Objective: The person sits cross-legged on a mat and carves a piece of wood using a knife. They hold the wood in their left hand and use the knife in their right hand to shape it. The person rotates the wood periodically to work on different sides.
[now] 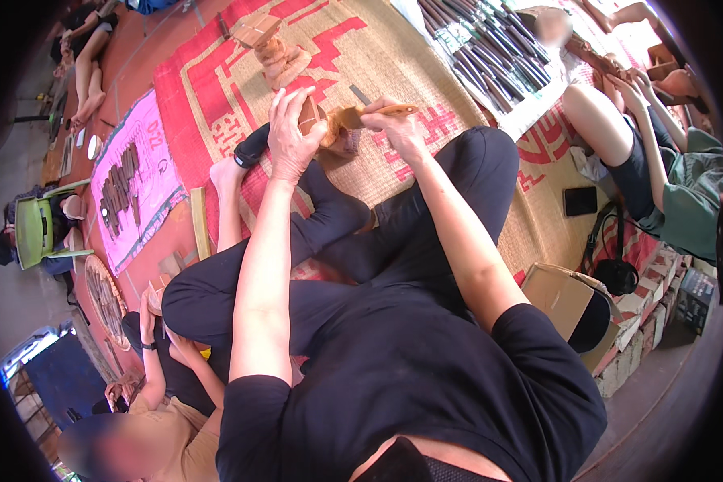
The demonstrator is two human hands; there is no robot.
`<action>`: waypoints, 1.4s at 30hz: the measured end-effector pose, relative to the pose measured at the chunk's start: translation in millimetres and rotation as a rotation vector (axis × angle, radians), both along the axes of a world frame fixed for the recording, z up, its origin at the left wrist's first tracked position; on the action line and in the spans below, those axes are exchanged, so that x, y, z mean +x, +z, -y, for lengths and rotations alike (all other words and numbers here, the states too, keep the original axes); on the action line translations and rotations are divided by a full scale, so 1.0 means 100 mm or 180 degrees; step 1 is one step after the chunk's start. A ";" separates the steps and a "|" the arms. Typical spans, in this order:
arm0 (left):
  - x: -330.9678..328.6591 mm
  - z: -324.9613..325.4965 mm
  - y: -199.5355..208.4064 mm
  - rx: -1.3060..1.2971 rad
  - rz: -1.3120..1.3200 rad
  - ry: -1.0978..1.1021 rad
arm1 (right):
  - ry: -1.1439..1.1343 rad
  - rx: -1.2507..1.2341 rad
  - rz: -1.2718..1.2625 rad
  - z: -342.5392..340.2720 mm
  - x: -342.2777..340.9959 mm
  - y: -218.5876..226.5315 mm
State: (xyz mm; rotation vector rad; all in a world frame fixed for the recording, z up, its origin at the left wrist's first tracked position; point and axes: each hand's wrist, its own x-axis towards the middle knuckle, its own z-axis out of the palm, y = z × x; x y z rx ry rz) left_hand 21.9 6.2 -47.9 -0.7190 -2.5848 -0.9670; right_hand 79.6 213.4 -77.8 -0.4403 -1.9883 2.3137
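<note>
I sit cross-legged in black clothes on a red and tan woven mat (394, 56). My left hand (291, 132) grips a small brown wooden piece (323, 120) held out over my foot. My right hand (394, 124) is closed on a slim wooden-handled tool (377, 112) whose tip lies against the piece. A carved wooden figure (277, 52) stands upright on the mat just beyond my hands.
A pink cloth (136, 181) with several dark pieces lies to the left. Many dark tools (490, 44) lie on a white sheet at the top right. Other people sit at the right, lower left and far left. A phone (580, 201), black bag (614, 273) and cardboard box (566, 297) are at the right.
</note>
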 end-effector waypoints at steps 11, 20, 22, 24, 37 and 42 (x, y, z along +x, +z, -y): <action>-0.09 -0.07 0.02 -0.0019 -0.0052 -0.0002 | -0.0352 0.0105 -0.0103 -0.09 -0.11 -0.01; -0.14 -0.20 0.01 -0.0146 -0.0054 0.0117 | 0.0435 -0.0010 0.0503 0.15 0.25 -0.28; -0.13 -0.24 0.02 -0.0154 0.0003 0.0112 | 0.0617 -0.0236 0.0585 0.20 0.28 -0.36; -0.14 -0.26 0.02 -0.0183 0.0003 0.0095 | 0.0366 -0.0136 0.0427 0.23 0.23 -0.44; -0.13 -0.27 -0.08 -0.0187 -0.0101 0.0495 | -0.0520 -0.0579 -0.0325 -0.03 0.17 -0.16; -0.13 -0.29 -0.04 -0.0158 -0.0060 0.0419 | -0.0653 0.0329 -0.0215 0.03 0.14 -0.35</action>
